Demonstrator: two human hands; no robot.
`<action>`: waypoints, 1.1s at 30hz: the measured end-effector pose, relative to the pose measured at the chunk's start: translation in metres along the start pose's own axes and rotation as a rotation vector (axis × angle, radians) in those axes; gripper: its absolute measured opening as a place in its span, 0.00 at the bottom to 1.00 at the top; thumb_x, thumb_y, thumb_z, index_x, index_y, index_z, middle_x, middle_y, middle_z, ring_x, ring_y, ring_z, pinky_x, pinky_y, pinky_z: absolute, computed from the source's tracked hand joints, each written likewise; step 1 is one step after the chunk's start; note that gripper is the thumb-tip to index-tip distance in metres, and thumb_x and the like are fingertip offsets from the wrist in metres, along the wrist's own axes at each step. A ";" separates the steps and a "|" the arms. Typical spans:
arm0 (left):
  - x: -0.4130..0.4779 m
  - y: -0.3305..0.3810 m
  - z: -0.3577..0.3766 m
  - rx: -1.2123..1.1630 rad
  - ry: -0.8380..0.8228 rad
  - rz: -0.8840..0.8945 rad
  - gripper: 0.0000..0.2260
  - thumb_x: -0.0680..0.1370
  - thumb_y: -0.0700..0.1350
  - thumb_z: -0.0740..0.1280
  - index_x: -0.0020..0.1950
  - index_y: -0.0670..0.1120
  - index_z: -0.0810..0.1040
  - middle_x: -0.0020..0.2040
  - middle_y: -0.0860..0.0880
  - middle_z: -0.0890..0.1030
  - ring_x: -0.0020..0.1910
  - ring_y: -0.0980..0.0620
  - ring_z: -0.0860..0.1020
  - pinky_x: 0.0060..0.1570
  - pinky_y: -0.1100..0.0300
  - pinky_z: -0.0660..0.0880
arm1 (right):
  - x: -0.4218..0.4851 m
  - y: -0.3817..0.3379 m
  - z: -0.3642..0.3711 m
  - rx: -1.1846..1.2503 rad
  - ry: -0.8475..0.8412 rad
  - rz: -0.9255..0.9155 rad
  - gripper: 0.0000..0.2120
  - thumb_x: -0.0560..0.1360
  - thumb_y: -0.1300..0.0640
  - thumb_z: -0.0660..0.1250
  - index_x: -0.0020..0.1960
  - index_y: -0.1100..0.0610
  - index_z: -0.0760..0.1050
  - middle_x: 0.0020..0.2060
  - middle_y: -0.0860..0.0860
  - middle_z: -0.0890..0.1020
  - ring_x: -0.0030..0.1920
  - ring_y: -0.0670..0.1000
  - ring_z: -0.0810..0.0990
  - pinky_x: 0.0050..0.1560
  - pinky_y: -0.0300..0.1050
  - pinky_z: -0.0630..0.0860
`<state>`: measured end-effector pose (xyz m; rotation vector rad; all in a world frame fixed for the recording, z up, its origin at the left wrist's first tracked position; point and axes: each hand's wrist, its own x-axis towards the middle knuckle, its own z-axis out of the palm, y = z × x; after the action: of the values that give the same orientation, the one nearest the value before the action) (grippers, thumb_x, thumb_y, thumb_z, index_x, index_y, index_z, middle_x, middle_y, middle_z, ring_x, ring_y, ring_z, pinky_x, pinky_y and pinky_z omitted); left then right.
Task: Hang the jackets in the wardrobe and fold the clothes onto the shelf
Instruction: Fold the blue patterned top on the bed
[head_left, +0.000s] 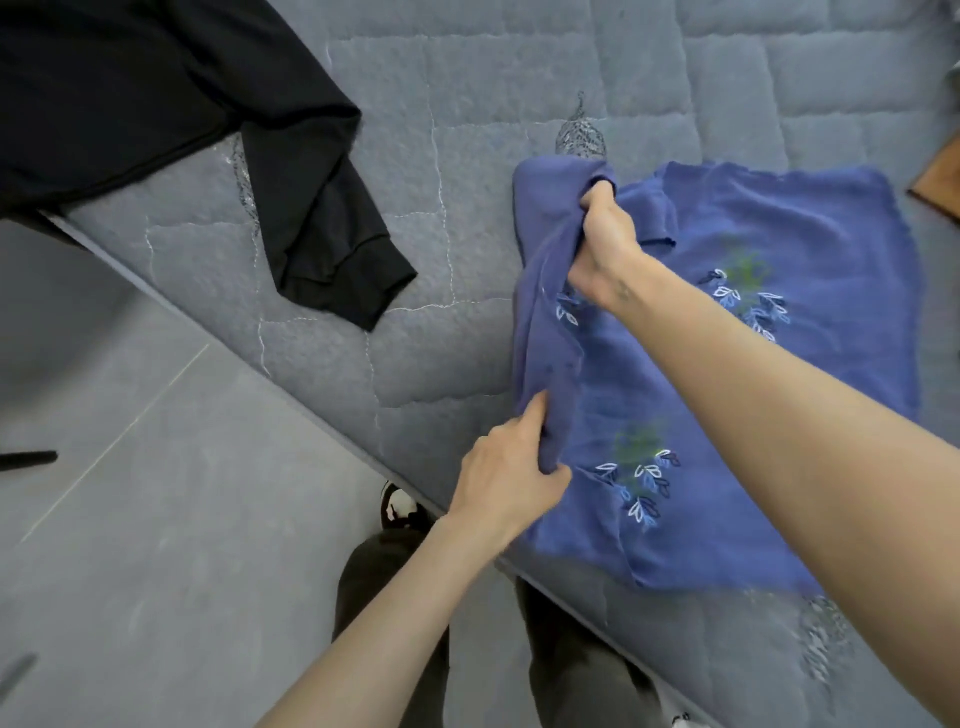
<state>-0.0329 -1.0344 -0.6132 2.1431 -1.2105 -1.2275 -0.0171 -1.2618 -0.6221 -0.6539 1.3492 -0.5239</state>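
Observation:
A blue garment (810, 364) with embroidered white and green leaves lies spread on the grey quilted mattress (467, 156). Its left edge is lifted into a fold. My right hand (605, 244) is shut on the far end of that raised edge. My left hand (511, 467) pinches the near end of the same edge. A black jacket (156, 93) lies at the upper left of the mattress, one sleeve stretched towards the middle.
The mattress edge runs diagonally from upper left to lower right, with grey tiled floor (130, 519) beside it. My legs and a shoe (400, 506) stand against the edge. A brown object (940, 182) peeks in at the right border.

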 end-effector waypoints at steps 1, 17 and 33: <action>0.001 0.013 0.007 -0.013 -0.020 0.007 0.28 0.71 0.48 0.65 0.70 0.56 0.61 0.52 0.47 0.80 0.49 0.39 0.77 0.42 0.52 0.73 | -0.002 -0.007 -0.011 0.073 -0.035 0.037 0.10 0.80 0.58 0.55 0.45 0.59 0.73 0.42 0.55 0.77 0.44 0.54 0.77 0.51 0.47 0.75; 0.032 0.151 0.182 0.003 -0.294 0.038 0.25 0.74 0.53 0.64 0.70 0.63 0.62 0.53 0.53 0.72 0.52 0.47 0.76 0.51 0.53 0.74 | 0.032 -0.058 -0.225 -0.057 -0.037 0.031 0.11 0.69 0.67 0.55 0.34 0.52 0.61 0.31 0.49 0.64 0.31 0.51 0.59 0.32 0.40 0.56; 0.096 0.093 0.086 -0.307 0.431 -0.163 0.09 0.77 0.36 0.62 0.55 0.46 0.75 0.48 0.46 0.77 0.37 0.57 0.72 0.45 0.62 0.70 | -0.045 0.019 -0.262 -0.615 0.134 -0.309 0.07 0.73 0.64 0.62 0.49 0.54 0.73 0.47 0.51 0.78 0.38 0.47 0.73 0.45 0.41 0.68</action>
<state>-0.1268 -1.1585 -0.6450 2.1494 -0.6343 -0.8755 -0.2832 -1.2506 -0.6275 -1.3655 1.5549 -0.3969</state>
